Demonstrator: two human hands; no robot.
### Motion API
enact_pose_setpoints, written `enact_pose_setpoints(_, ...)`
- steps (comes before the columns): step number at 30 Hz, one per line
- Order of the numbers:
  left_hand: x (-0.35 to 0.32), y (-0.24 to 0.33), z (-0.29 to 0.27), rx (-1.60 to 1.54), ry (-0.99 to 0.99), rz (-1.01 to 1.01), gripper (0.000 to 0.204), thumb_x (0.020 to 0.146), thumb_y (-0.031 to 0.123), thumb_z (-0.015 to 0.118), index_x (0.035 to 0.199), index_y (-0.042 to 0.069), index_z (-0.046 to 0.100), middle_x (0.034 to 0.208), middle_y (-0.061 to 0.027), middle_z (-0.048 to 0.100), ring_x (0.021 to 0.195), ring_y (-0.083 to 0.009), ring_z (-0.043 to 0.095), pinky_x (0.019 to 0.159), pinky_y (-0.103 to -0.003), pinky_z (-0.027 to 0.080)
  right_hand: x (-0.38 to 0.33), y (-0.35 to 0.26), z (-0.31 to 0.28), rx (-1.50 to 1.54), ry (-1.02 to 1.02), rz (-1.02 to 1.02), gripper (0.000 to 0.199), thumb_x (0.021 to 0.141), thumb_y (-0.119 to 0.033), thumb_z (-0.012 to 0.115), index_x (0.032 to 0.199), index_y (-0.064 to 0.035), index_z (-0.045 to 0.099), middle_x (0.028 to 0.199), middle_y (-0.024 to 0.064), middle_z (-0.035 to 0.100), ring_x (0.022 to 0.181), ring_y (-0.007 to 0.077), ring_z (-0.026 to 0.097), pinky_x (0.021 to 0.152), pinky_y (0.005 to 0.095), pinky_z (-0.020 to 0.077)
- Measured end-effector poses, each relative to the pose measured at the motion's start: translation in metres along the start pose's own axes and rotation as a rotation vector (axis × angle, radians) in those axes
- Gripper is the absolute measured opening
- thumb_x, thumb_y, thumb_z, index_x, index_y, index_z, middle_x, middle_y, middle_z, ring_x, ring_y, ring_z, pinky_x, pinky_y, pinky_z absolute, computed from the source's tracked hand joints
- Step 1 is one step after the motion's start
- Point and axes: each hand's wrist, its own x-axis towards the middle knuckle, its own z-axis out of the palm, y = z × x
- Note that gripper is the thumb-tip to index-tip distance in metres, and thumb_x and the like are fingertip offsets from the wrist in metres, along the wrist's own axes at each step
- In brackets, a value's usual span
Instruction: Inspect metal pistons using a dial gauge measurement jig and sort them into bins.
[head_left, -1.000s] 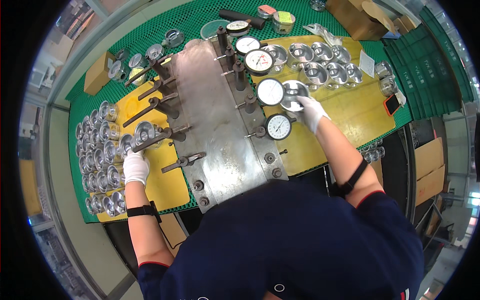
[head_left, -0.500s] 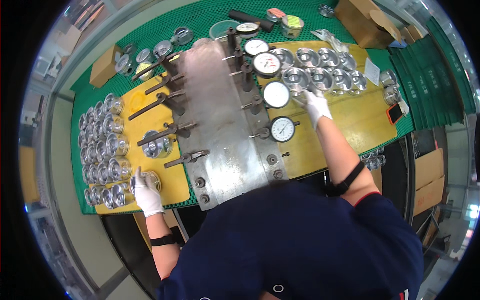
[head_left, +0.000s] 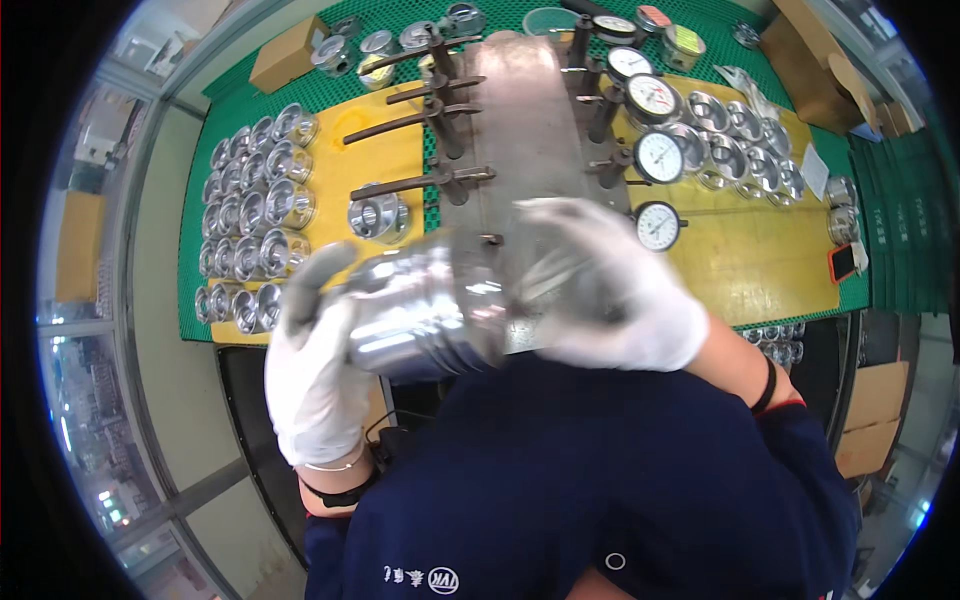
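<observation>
Held up close in front of my body is a shiny metal piston [head_left: 425, 310], lying on its side and blurred by motion. My left hand [head_left: 320, 365], in a white glove with grey fingertips, is closed round its left end. To the right, my gloved right hand [head_left: 640, 300] faces the piston's other end with fingers and thumb spread; its inner side is smeared, and I see a gap between it and the piston. Below both hands runs a grey steel plate [head_left: 515, 130]. Another piston [head_left: 378, 215] stands on the yellow mat left of the plate.
Rows of pistons [head_left: 255, 205] stand at the left, with another group [head_left: 735, 155] at the right. Dark clamp bars [head_left: 400, 185] and several dial gauges [head_left: 657, 226] line the plate. Cardboard boxes [head_left: 290, 55] and a red-edged phone [head_left: 843, 263] lie farther out.
My left hand has lifted a piston from the left mat to the middle. My right hand has left the right-hand pistons and come in beside it. The whole view has shifted.
</observation>
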Motion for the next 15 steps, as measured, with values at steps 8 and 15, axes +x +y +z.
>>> enact_pose_setpoints(8,0.027,-0.047,0.013,0.865,-0.66,0.051,0.064,0.089,0.014,0.067,0.144,-0.002,0.037,0.123,-0.0224,0.06,0.111,-0.0353,0.063,0.094,-0.039,0.051,-0.022,0.002,0.005,-0.372,-0.074,0.138,0.112,0.063,-0.043,0.085,0.151,-0.0054,0.028,0.124,0.0238,0.052,0.103,0.0415,0.061,0.086,0.0444,0.0534)
enact_pose_setpoints(15,0.037,-0.085,0.04,1.358,-0.566,0.715,0.093,0.065,0.015,0.085,0.144,0.001,0.037,0.13,-0.0222,0.053,0.113,-0.0419,0.056,0.095,-0.044,0.049,-0.012,0.014,0.001,-0.506,-0.123,0.159,0.096,0.069,-0.043,0.081,0.146,-0.0047,0.037,0.121,0.0208,0.056,0.085,0.0377,0.067,0.073,0.0435,0.0561)
